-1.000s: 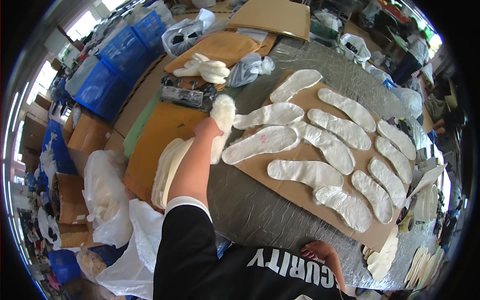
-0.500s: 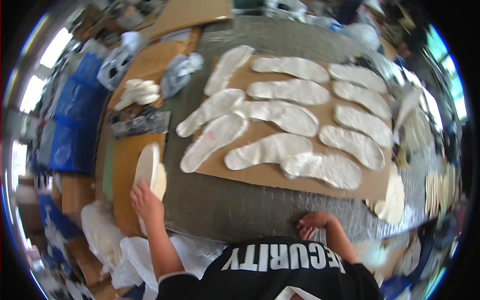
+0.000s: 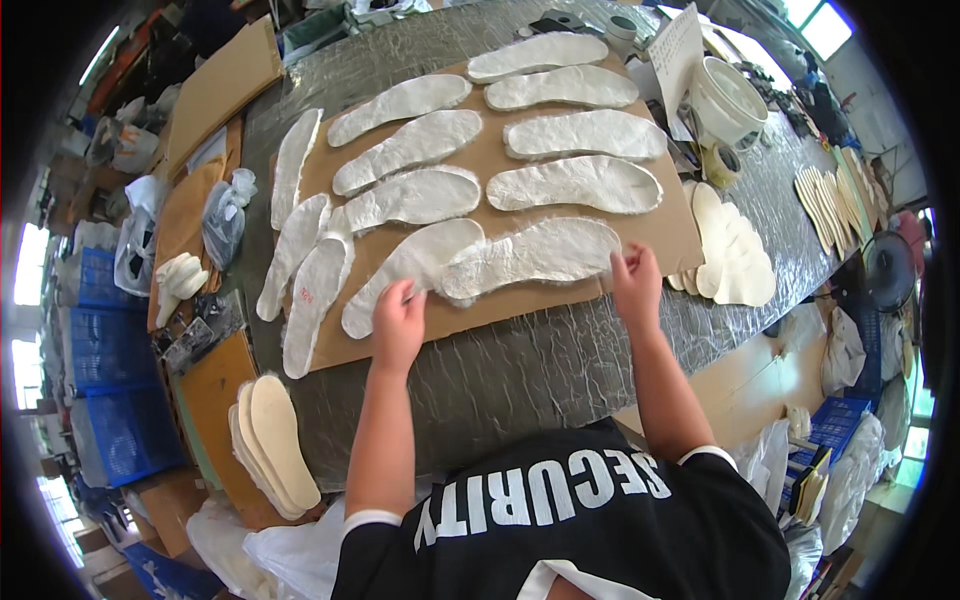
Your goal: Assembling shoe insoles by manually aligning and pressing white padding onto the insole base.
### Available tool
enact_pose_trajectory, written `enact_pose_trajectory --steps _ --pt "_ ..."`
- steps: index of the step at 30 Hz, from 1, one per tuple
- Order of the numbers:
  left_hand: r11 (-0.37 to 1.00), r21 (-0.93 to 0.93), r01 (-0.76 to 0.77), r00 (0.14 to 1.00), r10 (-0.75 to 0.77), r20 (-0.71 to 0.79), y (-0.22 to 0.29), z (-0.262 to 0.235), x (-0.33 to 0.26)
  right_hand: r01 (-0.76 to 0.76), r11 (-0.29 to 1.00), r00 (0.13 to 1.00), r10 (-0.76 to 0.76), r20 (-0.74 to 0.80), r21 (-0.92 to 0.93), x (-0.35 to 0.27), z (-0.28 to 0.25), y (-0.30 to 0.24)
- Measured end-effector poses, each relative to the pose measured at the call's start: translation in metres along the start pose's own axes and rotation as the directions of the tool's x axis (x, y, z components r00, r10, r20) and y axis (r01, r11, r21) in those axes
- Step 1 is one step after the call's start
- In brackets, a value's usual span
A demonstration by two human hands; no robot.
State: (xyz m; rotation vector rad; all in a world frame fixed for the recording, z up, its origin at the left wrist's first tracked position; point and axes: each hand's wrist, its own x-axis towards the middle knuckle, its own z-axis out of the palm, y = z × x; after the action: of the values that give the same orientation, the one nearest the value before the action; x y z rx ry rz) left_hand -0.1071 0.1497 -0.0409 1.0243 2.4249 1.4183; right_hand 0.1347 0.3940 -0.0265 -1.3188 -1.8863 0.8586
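Both hands down on the flat brown cardboard sheet (image 3: 560, 285), which lies on the grey wrinkled foil-covered table (image 3: 520, 375).

Left hand (image 3: 398, 322): fingers loosely together, pressed flat on the heel end of a white fibrous insole-shaped piece (image 3: 415, 272) near the sheet's front edge. Not pinching, just resting on top.

Right hand (image 3: 636, 280): fingertips pinching the right tip of the next white fibrous insole-shaped piece (image 3: 535, 255). That one lies lengthwise along the sheet's front edge, and its left end overlaps the piece under the left hand.

The rest of the sheet is covered with more white insole-shaped pieces (image 3: 580, 185) in rough rows, most apart, a few touching at the edges. Three narrower ones hang over the sheet's left edge (image 3: 300, 240).

Off the sheet:
- stack of cream smooth insoles (image 3: 275, 445) on a brown board at the table's left front corner, well apart from the left hand
- pile of cream flat insoles (image 3: 735, 255) on the table just beside the sheet's right edge, near the right hand
- white round bucket (image 3: 735, 100) and a roll of tape (image 3: 722, 165) at the far right
- blue plastic crates (image 3: 105, 380) on the floor to the left
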Motion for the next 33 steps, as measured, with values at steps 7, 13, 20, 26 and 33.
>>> enact_pose_trajectory --steps 7,13,20,26,33 --pt "0.989 -0.026 0.147 0.981 -0.143 0.131 -0.006 0.046 0.03 -0.069 0.998 0.96 0.065 0.271 0.004 0.027 0.0 0.011" --pt "0.94 0.011 0.342 0.936 -0.342 0.078 -0.007 0.042 0.032 -0.732 0.51 0.65 0.323 0.688 0.451 -0.026 -0.082 0.025" --pt "0.887 0.453 0.087 0.994 -0.104 0.012 -0.007 0.031 0.045 -0.241 0.969 0.954 0.246 0.174 -0.048 -0.055 -0.117 0.118" --pt "0.988 0.146 -0.048 0.999 0.046 0.02 0.088 0.06 -0.008 0.2 0.976 0.931 -0.162 0.328 -0.085 -0.053 -0.126 0.122" --pt "0.886 0.206 -0.415 0.792 0.241 0.561 0.096 0.111 -0.109 -0.382 0.911 0.797 0.24 0.554 0.155 -0.033 -0.14 0.14"
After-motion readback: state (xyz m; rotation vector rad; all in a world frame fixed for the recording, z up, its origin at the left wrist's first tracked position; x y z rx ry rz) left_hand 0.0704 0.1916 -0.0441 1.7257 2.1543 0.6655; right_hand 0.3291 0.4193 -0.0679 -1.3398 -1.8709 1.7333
